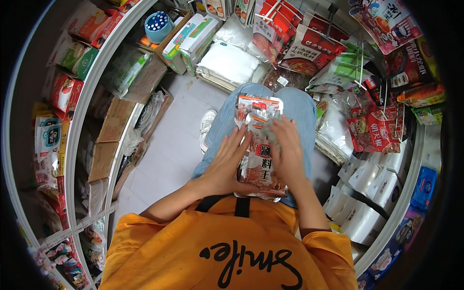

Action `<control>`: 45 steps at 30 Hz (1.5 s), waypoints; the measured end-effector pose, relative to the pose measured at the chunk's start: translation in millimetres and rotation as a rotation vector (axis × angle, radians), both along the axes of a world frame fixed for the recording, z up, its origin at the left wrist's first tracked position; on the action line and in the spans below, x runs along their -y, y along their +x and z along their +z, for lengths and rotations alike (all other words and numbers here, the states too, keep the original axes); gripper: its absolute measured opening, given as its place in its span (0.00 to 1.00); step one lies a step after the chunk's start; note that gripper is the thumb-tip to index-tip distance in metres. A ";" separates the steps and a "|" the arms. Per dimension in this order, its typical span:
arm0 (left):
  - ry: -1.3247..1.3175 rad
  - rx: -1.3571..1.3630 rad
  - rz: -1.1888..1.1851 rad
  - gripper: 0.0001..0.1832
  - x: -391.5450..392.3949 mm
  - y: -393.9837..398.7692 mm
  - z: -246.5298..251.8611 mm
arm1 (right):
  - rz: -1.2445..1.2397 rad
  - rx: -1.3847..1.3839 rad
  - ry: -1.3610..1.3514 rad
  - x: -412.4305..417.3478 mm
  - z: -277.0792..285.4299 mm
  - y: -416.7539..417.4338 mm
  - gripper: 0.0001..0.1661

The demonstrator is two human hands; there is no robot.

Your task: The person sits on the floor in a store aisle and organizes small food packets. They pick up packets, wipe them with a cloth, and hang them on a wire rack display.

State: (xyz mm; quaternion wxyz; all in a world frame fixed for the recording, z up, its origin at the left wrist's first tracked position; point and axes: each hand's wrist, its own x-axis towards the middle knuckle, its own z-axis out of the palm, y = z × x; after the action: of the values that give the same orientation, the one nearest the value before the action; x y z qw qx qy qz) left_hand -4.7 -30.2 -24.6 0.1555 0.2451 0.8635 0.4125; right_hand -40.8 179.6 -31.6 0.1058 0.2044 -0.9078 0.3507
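Foil seasoning pouches (261, 170), at least two overlapping, lie across my lap, brown and silver with an orange stripe near the top and printed writing. My left hand (226, 165) grips the left edge of the front pouch, its thumb across the lower part. Against the upper right of the pouches, my right hand (288, 145) presses a crumpled grey-green cloth (270, 130). The fingers bend over the cloth, partly hiding it and the pouch face. Both pouches rest on my knees in light blue jeans (301, 108).
Shelves with packaged food (67, 96) curve along the left. Hotpot seasoning bags (308, 50) hang from hooks ahead. White plastic-wrapped stacks (228, 63) sit on the floor beyond my knees. Tissue packs (366, 203) stand at right. Cardboard boxes (114, 119) line the left lower shelf.
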 end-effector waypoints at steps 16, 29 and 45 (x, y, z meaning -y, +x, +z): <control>-0.025 -0.015 -0.023 0.70 6.2 -2.0 -14.4 | 0.414 0.103 -0.300 33.9 30.0 41.3 0.18; -0.016 -0.013 0.001 0.70 4.1 1.2 0.1 | -0.173 -0.093 -0.114 -37.8 2.8 1.6 0.17; -0.044 -0.097 0.056 0.68 11.2 22.5 7.4 | -0.309 0.785 -0.570 -48.5 17.9 75.3 0.10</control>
State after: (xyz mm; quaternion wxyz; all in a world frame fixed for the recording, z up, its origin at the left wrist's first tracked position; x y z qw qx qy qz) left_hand 17.8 -41.4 -17.2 0.1075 0.2371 0.8853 0.3852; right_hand 34.4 228.1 -13.6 -0.1412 -0.1164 -0.7671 0.6149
